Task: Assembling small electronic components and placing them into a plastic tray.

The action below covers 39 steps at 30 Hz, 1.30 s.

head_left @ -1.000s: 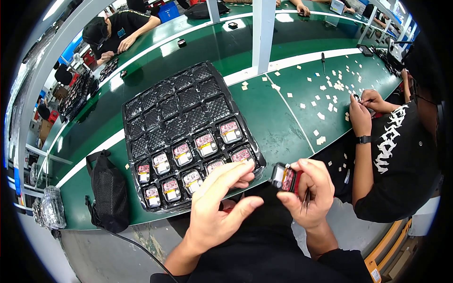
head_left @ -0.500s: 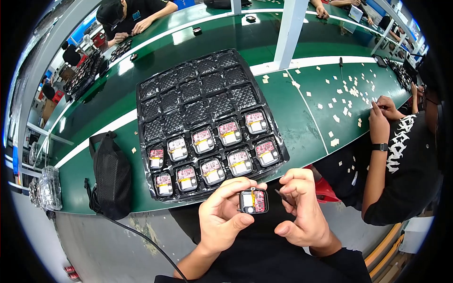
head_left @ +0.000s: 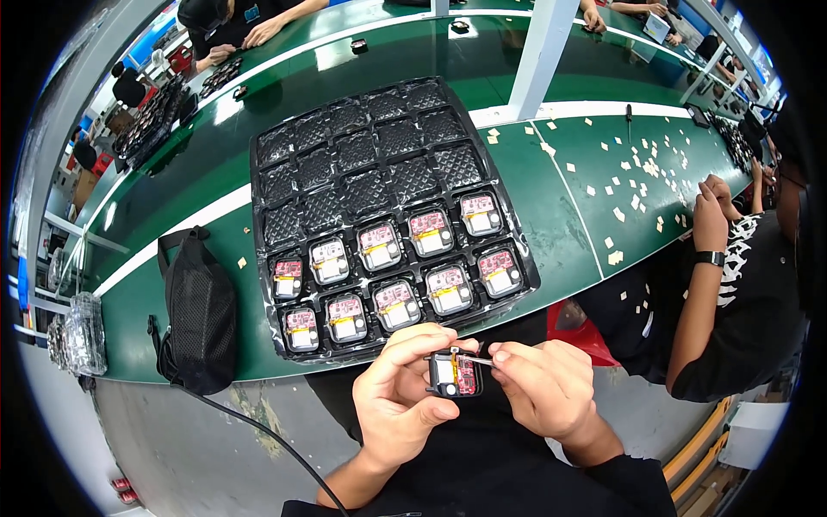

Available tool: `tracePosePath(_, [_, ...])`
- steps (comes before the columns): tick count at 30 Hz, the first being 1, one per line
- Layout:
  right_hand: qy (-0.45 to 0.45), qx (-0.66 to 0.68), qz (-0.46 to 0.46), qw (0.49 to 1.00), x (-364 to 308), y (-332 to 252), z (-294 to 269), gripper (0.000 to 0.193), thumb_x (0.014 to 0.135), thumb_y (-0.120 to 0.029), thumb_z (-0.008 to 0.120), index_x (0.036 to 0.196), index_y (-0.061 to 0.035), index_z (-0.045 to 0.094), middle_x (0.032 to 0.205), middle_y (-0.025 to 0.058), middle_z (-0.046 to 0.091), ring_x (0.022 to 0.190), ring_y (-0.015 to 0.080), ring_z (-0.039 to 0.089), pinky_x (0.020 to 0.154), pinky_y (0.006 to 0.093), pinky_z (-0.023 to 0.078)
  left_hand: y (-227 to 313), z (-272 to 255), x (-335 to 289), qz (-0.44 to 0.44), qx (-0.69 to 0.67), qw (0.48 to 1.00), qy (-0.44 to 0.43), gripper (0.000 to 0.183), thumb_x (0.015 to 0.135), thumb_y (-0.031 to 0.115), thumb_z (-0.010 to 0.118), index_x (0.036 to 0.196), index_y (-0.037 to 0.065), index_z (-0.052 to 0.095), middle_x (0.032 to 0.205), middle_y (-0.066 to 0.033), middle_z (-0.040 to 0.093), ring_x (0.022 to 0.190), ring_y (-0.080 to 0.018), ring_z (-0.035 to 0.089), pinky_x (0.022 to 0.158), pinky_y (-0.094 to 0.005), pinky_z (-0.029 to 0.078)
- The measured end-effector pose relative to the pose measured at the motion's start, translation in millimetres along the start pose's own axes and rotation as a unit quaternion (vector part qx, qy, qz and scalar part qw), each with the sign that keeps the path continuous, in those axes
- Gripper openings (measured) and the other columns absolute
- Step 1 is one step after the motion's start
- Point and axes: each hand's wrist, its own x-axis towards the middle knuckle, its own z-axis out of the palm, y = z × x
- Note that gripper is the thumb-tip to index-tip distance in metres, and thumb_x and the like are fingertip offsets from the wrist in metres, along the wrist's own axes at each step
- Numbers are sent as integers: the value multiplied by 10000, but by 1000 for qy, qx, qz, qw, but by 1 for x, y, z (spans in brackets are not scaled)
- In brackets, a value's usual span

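My left hand (head_left: pixel 398 392) grips a small black square device housing (head_left: pixel 454 388) by its edges, between thumb and fingers. Its open side faces up, showing a red circuit board, a yellow strip and a silvery block. My right hand (head_left: pixel 551 388) is closed in a pinch on a thin metal tool (head_left: pixel 475 358), whose exact kind is hard to make out. The tool's tip reaches over the top edge of the housing, by the yellow strip. Just beyond my hands lies a black plastic tray (head_left: pixel 366 188); similar open housings (head_left: pixel 448 289) fill its two nearest rows.
Left of the tray, a black bag (head_left: pixel 200 314) with a cable rests on the green bench (head_left: pixel 560 237). Small pale squares (head_left: pixel 646 172) are scattered at right, near a screwdriver (head_left: pixel 629 121). A white post (head_left: pixel 543 60) rises behind the tray. A co-worker (head_left: pixel 732 284) sits close on the right.
My right hand has closed its fingers and brought the thin tool left over the housing. My left hand still holds the housing, slightly tilted now. The view has shifted a little.
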Motion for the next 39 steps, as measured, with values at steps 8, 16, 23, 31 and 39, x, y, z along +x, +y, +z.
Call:
tracePosePath(8, [35,-43,-50,997,-1,4,4,269,748,2,757,1016,-14,752,920,83,736,580,143,594,502,271,414,5,14,0,-48,50,994,78,752,752,414,907,1230,-79,600,1244,-191,594,1086,-349,691,967,-447,577])
tracePosePath(16, [23,4,-1,1000,-2,2,4,268,748,19,791,1010,-10,743,886,91,723,575,171,600,501,288,428,2,-1,-2,-19,-1,1000,-19,636,812,127,867,1323,-96,562,1375,-179,492,1243,-359,613,1041,-437,536])
tracePosePath(23, [14,147,69,987,-2,9,6,195,804,-6,788,990,-4,728,849,110,714,584,212,624,528,316,475,3,1,-2,-18,-6,1000,-17,641,814,113,864,1328,-111,553,1376,-181,485,1244,-364,611,1049,-444,530])
tracePosePath(31, [21,-20,-20,999,-6,5,7,276,738,5,777,1010,4,731,868,81,711,567,154,581,508,285,408,9,2,-4,-20,51,998,-1,653,811,123,867,1327,-129,556,1375,-180,484,1235,-349,612,1036,-434,540])
tracePosePath(39, [25,-42,-48,998,-8,5,9,274,719,24,743,992,22,738,866,91,705,555,155,569,488,283,410,11,1,-3,-5,53,999,-3,646,811,109,862,1329,-134,563,1361,-188,494,1212,-340,623,1014,-432,557])
